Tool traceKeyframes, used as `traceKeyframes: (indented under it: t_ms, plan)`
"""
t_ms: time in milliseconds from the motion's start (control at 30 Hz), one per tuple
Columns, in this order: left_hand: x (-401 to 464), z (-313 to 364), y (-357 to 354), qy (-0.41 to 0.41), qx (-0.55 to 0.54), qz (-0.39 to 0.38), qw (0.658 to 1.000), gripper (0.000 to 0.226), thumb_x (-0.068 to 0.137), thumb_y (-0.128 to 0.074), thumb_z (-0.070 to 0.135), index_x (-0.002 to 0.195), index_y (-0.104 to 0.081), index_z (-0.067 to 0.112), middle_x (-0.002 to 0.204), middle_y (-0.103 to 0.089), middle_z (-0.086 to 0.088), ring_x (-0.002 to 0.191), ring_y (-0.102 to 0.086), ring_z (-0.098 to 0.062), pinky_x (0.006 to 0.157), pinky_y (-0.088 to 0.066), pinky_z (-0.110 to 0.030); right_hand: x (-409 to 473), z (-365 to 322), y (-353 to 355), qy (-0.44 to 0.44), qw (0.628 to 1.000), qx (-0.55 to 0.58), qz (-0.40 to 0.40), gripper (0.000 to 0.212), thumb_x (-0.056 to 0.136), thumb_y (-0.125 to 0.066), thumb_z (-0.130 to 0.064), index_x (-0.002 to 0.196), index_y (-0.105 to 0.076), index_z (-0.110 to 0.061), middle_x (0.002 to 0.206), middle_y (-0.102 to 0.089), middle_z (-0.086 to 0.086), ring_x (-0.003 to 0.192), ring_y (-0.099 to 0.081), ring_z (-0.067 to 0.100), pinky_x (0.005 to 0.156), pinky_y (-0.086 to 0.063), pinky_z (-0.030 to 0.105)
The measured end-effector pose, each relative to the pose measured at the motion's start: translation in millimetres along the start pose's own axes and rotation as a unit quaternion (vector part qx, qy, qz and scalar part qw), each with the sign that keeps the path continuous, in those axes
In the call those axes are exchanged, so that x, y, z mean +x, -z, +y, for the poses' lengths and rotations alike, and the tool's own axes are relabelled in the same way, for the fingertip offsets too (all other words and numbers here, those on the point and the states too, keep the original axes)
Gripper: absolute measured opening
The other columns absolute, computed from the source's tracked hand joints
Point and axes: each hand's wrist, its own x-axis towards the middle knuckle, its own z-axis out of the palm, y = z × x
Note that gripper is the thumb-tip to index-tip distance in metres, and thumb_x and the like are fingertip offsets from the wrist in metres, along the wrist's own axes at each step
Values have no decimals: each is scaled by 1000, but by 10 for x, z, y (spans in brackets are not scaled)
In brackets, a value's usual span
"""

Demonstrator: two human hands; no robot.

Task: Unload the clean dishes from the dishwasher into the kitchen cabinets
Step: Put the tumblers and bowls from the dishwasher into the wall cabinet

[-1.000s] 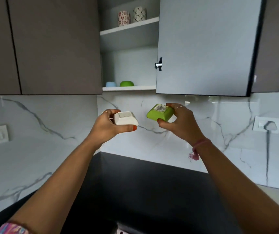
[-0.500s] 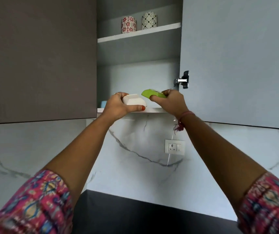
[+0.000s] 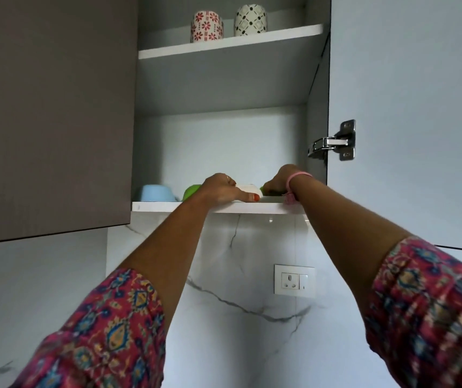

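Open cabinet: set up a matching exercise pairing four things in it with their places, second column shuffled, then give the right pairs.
Things:
1. blue bowl
2. red flowered cup
3. white dish
4. green dish

Places:
A. upper shelf, left of the black-patterned cup
B. under the left hand
C. lower shelf, far left
D. under the right hand

Pairs: 1-C, 2-A, 3-B, 4-D

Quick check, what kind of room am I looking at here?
Most likely a home kitchen: an open wall cabinet with patterned mugs on the upper shelf and small bowls on the lower shelf, above a marble-look backsplash with a wall socket.
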Motion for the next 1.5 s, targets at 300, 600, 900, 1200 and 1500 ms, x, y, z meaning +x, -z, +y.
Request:
traceKeyframes:
  t_ms: [300,600,900,1200,1500]
  plan:
    - [374,56,-77,51,60,-66,995,49,67,-80,45,96,-68,7,87,-64,-7,77,-56,-21,74,-41,-30,291,-20,-144,-14,986,-121,-115,24,91,-61,-27,76,-58,-9,85,-55,8,94,-55,28,87,-46,32]
    - [393,38,-159,44,40,-55,997,40,69,-77,42,92,-67,11,81,-65,-3,74,-59,-19,69,-43,-27,298,-16,-218,-14,993,-49,-107,30,92,-53,-17,64,-52,-6,58,-56,8,50,-50,21,66,-45,27]
    - [214,-53,-267,-30,90,103,990,76,74,-74,45,135,-47,8,135,-54,-6,118,-53,-24,89,-40,-28,-229,53,-220,66,984,1,167,13,85,-55,-6,95,-61,-1,107,-60,18,97,-62,32,72,-43,28]
    - [-685,-65,-540,-254,-30,215,942,31,81,-64,1,112,-67,3,110,-68,-10,103,-62,-21,90,-36,-10,-1590,533,-533,201,877,292,325,32,86,-49,8,110,-67,-3,103,-64,3,90,-60,15,84,-41,9]
    - [-1607,165,-702,-234,-33,190,953,27,83,-66,7,110,-68,6,104,-68,-11,99,-62,-21,91,-48,-30,-2449,1240,-393,-40,729,632,258,18,87,-62,-9,104,-62,-12,76,-61,0,74,-63,16,83,-53,34]
